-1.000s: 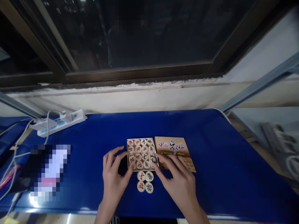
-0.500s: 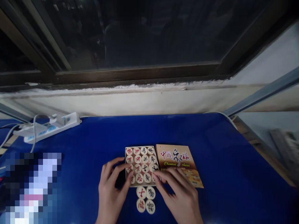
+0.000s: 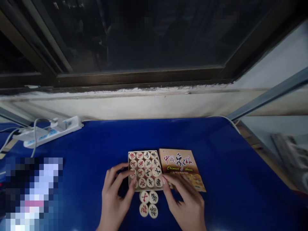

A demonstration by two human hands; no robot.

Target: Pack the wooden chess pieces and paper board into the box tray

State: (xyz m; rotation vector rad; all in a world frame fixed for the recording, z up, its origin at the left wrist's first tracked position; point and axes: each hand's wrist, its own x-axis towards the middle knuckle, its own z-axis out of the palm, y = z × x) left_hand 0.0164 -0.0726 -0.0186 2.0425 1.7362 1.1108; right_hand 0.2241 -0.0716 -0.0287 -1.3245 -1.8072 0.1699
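A shallow open box (image 3: 142, 151) holds rows of round wooden Chinese chess pieces (image 3: 148, 163) with red and black characters. My left hand (image 3: 117, 189) grips the box's left side, its fingers and thumb curved over the rim. At the lower right corner, my right hand (image 3: 184, 197) pinches with thumb and index finger, a trace of red between the tips; the chess piece there is mostly hidden. A black-lettered piece (image 3: 158, 182) lies just left of these fingertips. In front of the box, several more pieces (image 3: 148, 204) sit in a square.
The printed Chinese chess lid (image 3: 179, 158) lies against the box's right side, partly under my right hand. A white power strip (image 3: 55, 133) with cables lies at the back left of the blue table (image 3: 115, 134). A blurred-out item (image 3: 36, 192) is at the left.
My right fingertips have drawn slightly right from the box's lower right corner. A black-lettered piece shows there now, where red marks showed before. My left hand stays at the box.
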